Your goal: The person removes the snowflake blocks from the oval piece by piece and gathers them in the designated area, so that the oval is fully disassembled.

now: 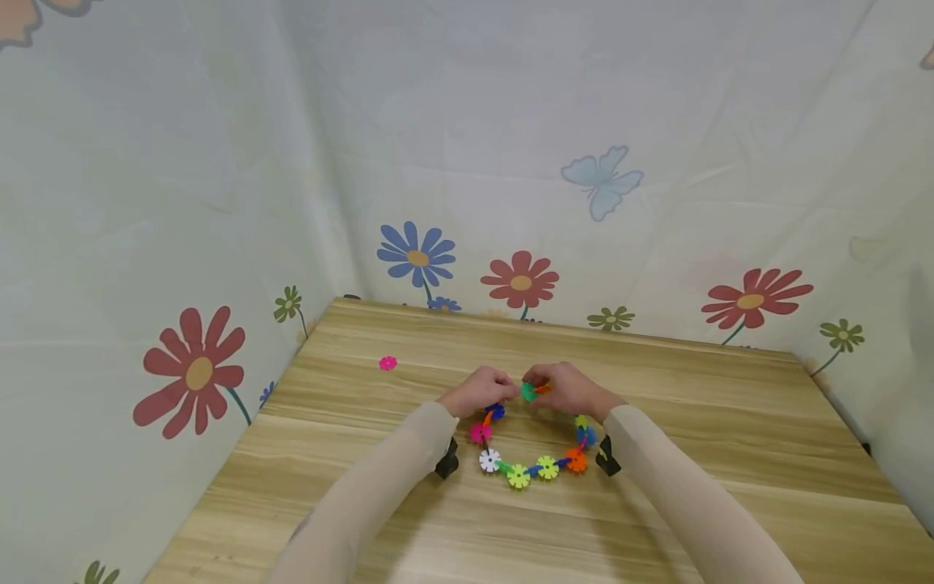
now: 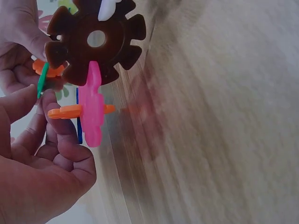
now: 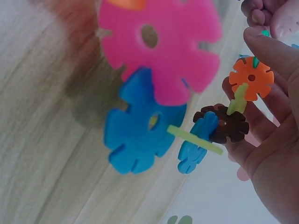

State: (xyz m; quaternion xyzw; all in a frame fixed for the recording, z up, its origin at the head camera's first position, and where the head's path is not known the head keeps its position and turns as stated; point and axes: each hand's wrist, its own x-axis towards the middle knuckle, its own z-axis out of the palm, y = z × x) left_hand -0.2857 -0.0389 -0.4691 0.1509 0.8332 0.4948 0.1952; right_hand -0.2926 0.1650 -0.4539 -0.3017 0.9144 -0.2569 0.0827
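One chain of flower-shaped discs lies bowed on the table, mostly nearer than the left hand and right hand, which both pinch its far part, fingertips close together by a green disc. Farther off, left of both, a loose pink disc lies before a flowered backdrop.

Left grip near right grip
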